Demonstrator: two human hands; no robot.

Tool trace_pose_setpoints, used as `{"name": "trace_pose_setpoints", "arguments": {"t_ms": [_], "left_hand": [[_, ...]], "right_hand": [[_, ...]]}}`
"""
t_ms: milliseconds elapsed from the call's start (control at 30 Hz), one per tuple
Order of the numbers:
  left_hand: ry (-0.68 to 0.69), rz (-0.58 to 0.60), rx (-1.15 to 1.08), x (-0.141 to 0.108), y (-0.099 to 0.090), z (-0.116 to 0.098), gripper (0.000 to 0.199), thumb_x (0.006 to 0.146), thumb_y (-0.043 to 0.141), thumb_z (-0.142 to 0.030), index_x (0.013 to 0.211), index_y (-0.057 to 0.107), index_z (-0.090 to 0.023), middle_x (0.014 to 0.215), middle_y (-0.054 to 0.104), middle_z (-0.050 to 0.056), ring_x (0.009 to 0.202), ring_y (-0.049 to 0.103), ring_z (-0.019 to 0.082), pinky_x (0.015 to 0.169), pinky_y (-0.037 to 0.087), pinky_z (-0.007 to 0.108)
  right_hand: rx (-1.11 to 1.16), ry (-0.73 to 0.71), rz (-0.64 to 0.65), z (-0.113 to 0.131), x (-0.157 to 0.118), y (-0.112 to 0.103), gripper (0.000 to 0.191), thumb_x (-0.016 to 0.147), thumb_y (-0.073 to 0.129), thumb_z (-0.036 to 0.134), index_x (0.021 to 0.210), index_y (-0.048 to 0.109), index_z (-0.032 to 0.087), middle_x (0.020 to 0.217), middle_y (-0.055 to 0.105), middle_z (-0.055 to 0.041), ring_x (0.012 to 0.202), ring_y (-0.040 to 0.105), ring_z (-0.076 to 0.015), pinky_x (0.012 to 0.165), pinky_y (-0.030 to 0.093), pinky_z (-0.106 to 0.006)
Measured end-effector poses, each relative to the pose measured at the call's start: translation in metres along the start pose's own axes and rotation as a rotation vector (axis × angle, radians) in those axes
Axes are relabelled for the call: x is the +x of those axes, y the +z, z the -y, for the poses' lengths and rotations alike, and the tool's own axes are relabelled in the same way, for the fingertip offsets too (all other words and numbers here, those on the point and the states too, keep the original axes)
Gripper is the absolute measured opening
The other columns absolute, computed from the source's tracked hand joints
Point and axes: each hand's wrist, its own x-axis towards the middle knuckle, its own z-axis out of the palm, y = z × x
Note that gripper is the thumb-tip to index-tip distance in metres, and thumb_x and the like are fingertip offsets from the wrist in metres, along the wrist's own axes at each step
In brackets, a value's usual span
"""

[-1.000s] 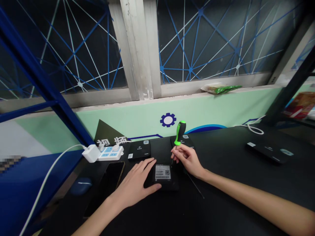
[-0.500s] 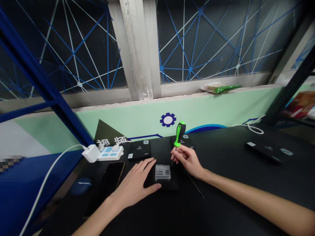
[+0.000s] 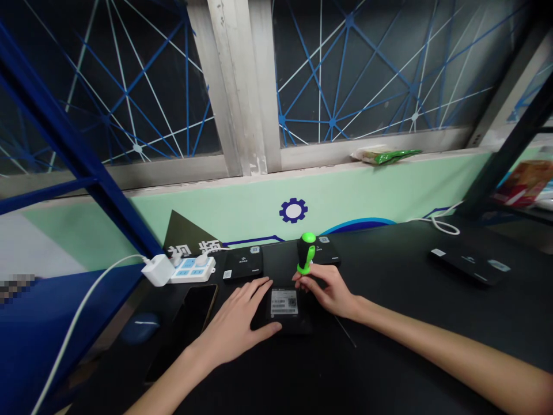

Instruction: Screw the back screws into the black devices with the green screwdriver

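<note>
A black box-shaped device [image 3: 298, 326] with a white printed label lies label side up on the black table. My left hand [image 3: 242, 311] rests on its left side, fingers spread and thumb along the near edge. Between the thumb and fingers of my right hand [image 3: 330, 287] is a green and black screwdriver [image 3: 307, 252], held just under its handle. It stands nearly upright over the far right corner of the device. Its tip is hidden by my fingers. A thin metal rod [image 3: 345, 332] lies on the table below my right wrist.
Similar black devices lie behind my left hand [image 3: 243, 263], behind the screwdriver [image 3: 330, 252] and at the right [image 3: 469, 266]. Left of my left hand are a phone [image 3: 190, 314], a blue mouse [image 3: 140, 328] and a white power strip [image 3: 192, 270]. A white cable [image 3: 444, 227] lies near the wall.
The screwdriver has come down and a little left, its handle now closer to my right fingers and more upright. My left hand keeps its place on the device.
</note>
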Motion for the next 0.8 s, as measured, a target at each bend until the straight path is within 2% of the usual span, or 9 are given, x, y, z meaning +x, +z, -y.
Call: {"name": "trace_pose_setpoints", "arguments": {"t_ms": [200, 400, 533, 800], "left_hand": [[0.009, -0.003, -0.010, 0.0003, -0.0008, -0.0007, 0.069, 0.094, 0.051, -0.061, 0.152, 0.027, -0.032, 0.154, 0.037, 0.007, 0.136, 0.040, 0.034, 0.109, 0.036, 0.050], [-0.001, 0.000, 0.010, 0.0002, 0.0002, -0.0001, 0.069, 0.094, 0.051, -0.062, 0.152, 0.028, -0.032, 0.155, 0.036, 0.005, 0.138, 0.039, 0.032, 0.110, 0.036, 0.048], [0.002, -0.014, 0.018, -0.0003, 0.0014, 0.0009, 0.070, 0.093, 0.052, -0.061, 0.152, 0.028, -0.032, 0.155, 0.037, 0.005, 0.138, 0.039, 0.032, 0.110, 0.036, 0.047], [-0.024, 0.007, -0.012, -0.0009, 0.0029, 0.0016, 0.071, 0.093, 0.051, -0.063, 0.152, 0.026, -0.033, 0.157, 0.033, 0.005, 0.140, 0.036, 0.032, 0.111, 0.034, 0.050]], "right_hand": [[0.030, 0.002, 0.006, 0.0013, 0.0029, -0.0007, 0.022, 0.100, 0.047, 0.027, 0.102, 0.067, 0.020, 0.080, 0.069, -0.0047, 0.069, 0.061, -0.0173, 0.067, 0.050, -0.030], [0.015, 0.013, -0.027, 0.0008, 0.0017, 0.0018, 0.022, 0.099, 0.049, 0.029, 0.094, 0.068, 0.020, 0.079, 0.071, -0.0053, 0.071, 0.064, -0.0182, 0.069, 0.051, -0.031], [0.003, 0.028, -0.057, -0.0013, -0.0018, 0.0049, 0.023, 0.100, 0.049, 0.032, 0.098, 0.068, 0.020, 0.079, 0.071, -0.0053, 0.067, 0.064, -0.0176, 0.066, 0.052, -0.030], [0.134, 0.121, -0.222, -0.0056, -0.0022, 0.0063, 0.023, 0.100, 0.049, 0.035, 0.099, 0.065, 0.019, 0.081, 0.069, -0.0055, 0.061, 0.059, -0.0153, 0.059, 0.051, -0.029]]}}
